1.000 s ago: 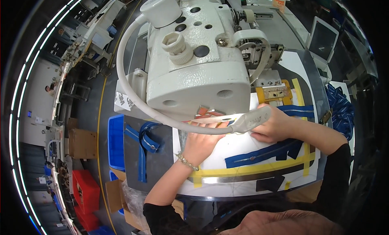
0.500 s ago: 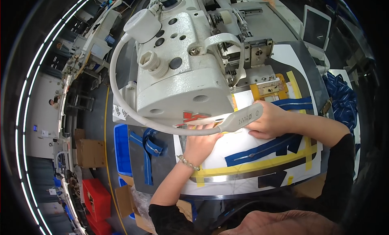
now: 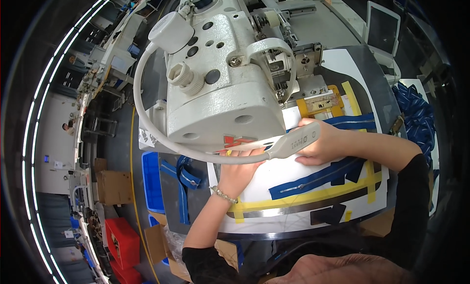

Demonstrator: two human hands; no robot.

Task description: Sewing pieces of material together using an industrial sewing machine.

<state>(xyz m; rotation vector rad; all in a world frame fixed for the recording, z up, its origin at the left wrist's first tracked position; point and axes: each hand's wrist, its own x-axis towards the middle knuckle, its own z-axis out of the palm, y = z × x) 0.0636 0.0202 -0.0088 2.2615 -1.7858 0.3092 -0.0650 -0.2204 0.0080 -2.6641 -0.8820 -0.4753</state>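
Two hands lie apart, palms flat: left hand (image 3: 240,171) & right hand (image 3: 318,147) press the white template sheet (image 3: 293,176) w/ blue zipper tape (image 3: 318,173) near the sewing machine (image 3: 220,83); likely light, limp, slippery, so best held flat beside the tape.

the sewing machine head (image 3: 220,83) hid the left hand's (image 3: 240,169) fingertips and the needle area. the gooseneck lamp (image 3: 293,143) covered part of the right hand (image 3: 320,144). the blue zipper's (image 3: 323,173) far end lay beneath that hand.
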